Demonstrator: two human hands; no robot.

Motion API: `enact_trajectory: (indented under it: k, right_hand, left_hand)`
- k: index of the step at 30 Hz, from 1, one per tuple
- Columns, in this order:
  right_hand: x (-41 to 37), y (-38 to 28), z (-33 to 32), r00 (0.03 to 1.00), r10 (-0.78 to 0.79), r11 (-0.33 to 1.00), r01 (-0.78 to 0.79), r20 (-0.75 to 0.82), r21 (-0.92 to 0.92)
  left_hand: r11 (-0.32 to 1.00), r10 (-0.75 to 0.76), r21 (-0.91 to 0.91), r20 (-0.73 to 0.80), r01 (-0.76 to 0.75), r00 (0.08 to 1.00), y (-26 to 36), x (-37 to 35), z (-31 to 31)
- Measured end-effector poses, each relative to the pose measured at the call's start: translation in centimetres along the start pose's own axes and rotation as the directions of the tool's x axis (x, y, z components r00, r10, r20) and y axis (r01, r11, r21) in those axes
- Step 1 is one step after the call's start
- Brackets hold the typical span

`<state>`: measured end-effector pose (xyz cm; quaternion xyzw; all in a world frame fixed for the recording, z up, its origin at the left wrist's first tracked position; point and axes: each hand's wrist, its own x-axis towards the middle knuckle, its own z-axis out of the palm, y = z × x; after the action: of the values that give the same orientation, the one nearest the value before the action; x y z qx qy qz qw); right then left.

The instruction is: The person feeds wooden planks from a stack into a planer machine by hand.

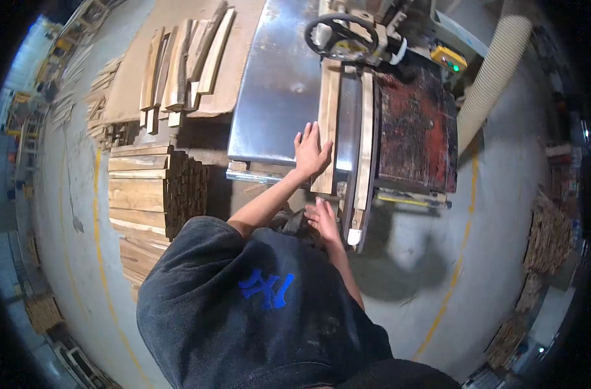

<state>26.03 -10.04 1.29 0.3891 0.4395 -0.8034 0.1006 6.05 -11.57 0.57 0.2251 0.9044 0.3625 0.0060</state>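
A long, narrow wooden board (329, 97) lies lengthwise on the shiny metal table (269, 110) of a woodworking machine, its far end under a black handwheel (342, 53). My left hand (313, 154) rests on the board near its close end, fingers stretched forward and thumb out to the right. Just below that end is my right hand (323, 219), open, with its fingers extended toward the board's end and the palm turned inward. To the right of the board runs a pale wooden strip (365, 129) along a dark rail.
Loose wooden strips (185, 58) lie on a brown sheet at the upper left. A tall stack of boards (138, 193) stands left of me. Right of the rail is a worn red and black surface (415, 123). A ribbed hose (496, 78) slants down beside a yellow control box (448, 58).
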Motion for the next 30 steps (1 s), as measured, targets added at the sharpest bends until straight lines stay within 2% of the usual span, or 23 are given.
enact_trajectory:
  k: [1, 3, 5, 6, 7, 9, 11, 13, 14, 15, 16, 17, 19, 21, 23, 24, 25, 26, 27, 28, 30]
  right_hand:
    - [-0.1, -0.2, 0.1, 0.999, -0.031, 0.999, 0.031, -0.012, 0.022]
    - [-0.1, -0.2, -0.3, 0.999, -0.044, 0.994, 0.046, -0.022, 0.095]
    - [0.7, 0.4, -1.0, 0.998, 0.006, 0.954, 0.011, -0.055, 0.301]
    - [0.5, 0.2, -1.2, 0.999, -0.034, 0.925, 0.044, -0.032, 0.377]
    - [0.7, 0.9, -1.7, 0.999, -0.036, 0.923, 0.042, -0.023, 0.383]
    - [1.0, 2.0, -1.7, 0.978, -0.198, 0.900, 0.207, -0.063, 0.384]
    - [0.9, 3.3, -0.7, 0.890, -0.368, 0.833, 0.445, -0.270, 0.329]
    - [0.1, 1.9, -0.4, 0.834, -0.483, 0.875, 0.466, -0.265, -0.129]
    - [0.3, 1.8, -0.3, 0.664, -0.716, 0.677, 0.582, -0.219, -0.450]
    - [0.0, 1.3, -0.2, 0.465, -0.880, 0.384, 0.585, -0.092, -0.714]
    - [-0.7, 1.3, -0.3, 0.530, -0.848, 0.371, 0.565, -0.021, -0.737]
    - [-0.8, 1.2, -0.3, 0.528, -0.849, 0.325, 0.554, 0.022, -0.766]
    - [-1.7, 0.7, -0.2, 0.462, -0.883, 0.256, 0.612, 0.076, -0.748]
    - [-3.0, -1.2, 0.1, 0.458, -0.879, 0.246, 0.669, 0.129, -0.702]
    - [-3.1, -0.9, -0.5, 0.515, -0.839, 0.216, 0.615, 0.178, -0.759]
    - [-3.4, -0.9, -0.3, 0.540, -0.816, 0.216, 0.614, 0.205, -0.759]
    - [-3.2, -0.6, -0.4, 0.537, -0.811, 0.201, 0.627, 0.231, -0.752]
    - [-3.0, -0.6, -0.3, 0.506, -0.820, 0.125, 0.617, 0.270, -0.777]
    - [-2.8, -0.7, -0.3, 0.474, -0.824, 0.048, 0.603, 0.310, -0.796]
    - [-3.5, -1.6, 0.3, 0.484, -0.820, 0.052, 0.594, 0.305, -0.803]
    - [-5.0, -3.0, 1.1, 0.808, -0.561, 0.208, 0.347, 0.179, -0.914]
  left_hand:
    - [0.999, 0.036, -0.030, 0.059, -0.035, 0.998, 0.4, -0.3, 0.2]
    - [0.994, 0.099, -0.056, 0.078, -0.095, 0.992, 0.8, -1.3, 0.4]
    - [0.988, 0.152, -0.050, 0.167, -0.146, 0.974, 1.4, -2.4, -0.5]
    - [0.986, 0.163, -0.059, 0.206, -0.154, 0.965, 1.5, -2.8, -0.9]
    - [0.986, 0.164, -0.049, 0.205, -0.158, 0.965, 0.9, -3.5, 0.0]
    - [0.979, 0.133, -0.177, 0.163, -0.104, 0.978, 0.1, -4.3, 1.6]
    - [0.946, 0.056, -0.325, 0.199, 0.012, 0.978, 2.1, -5.0, 0.5]
    - [0.998, -0.054, 0.025, 0.183, 0.050, 0.982, 4.5, -5.9, -0.8]
    - [1.000, 0.003, 0.008, 0.144, -0.004, 0.990, 5.2, -6.2, -1.8]
    - [0.998, 0.055, -0.014, 0.114, -0.054, 0.992, 5.6, -6.5, -2.2]
    - [0.999, -0.036, 0.022, 0.114, 0.034, 0.993, 5.6, -6.8, -1.9]
    - [0.976, -0.154, -0.116, 0.237, 0.185, 0.959, 4.6, -6.4, -1.8]
    - [0.984, -0.155, 0.101, 0.111, 0.144, 0.982, 3.6, -6.8, -2.5]
    - [0.974, -0.035, 0.219, -0.086, 0.053, 0.996, 4.1, -6.3, -5.2]
    - [0.978, 0.031, 0.207, -0.016, -0.027, 0.999, 1.1, -4.6, -4.8]
    - [0.986, 0.037, 0.158, 0.121, -0.056, 0.992, 0.0, -4.0, -4.4]
    - [0.991, 0.051, 0.105, 0.247, -0.079, 0.968, -0.8, -3.5, -3.8]
    - [0.985, 0.125, 0.074, 0.315, -0.155, 0.941, -1.7, -3.3, -2.6]
    - [0.986, 0.120, 0.068, 0.323, -0.150, 0.939, -1.4, -3.2, -2.0]
    - [0.986, 0.126, 0.063, 0.331, -0.155, 0.935, -0.9, -3.2, -1.4]
    - [0.986, 0.118, 0.073, 0.349, -0.152, 0.930, 0.2, -2.9, -0.2]
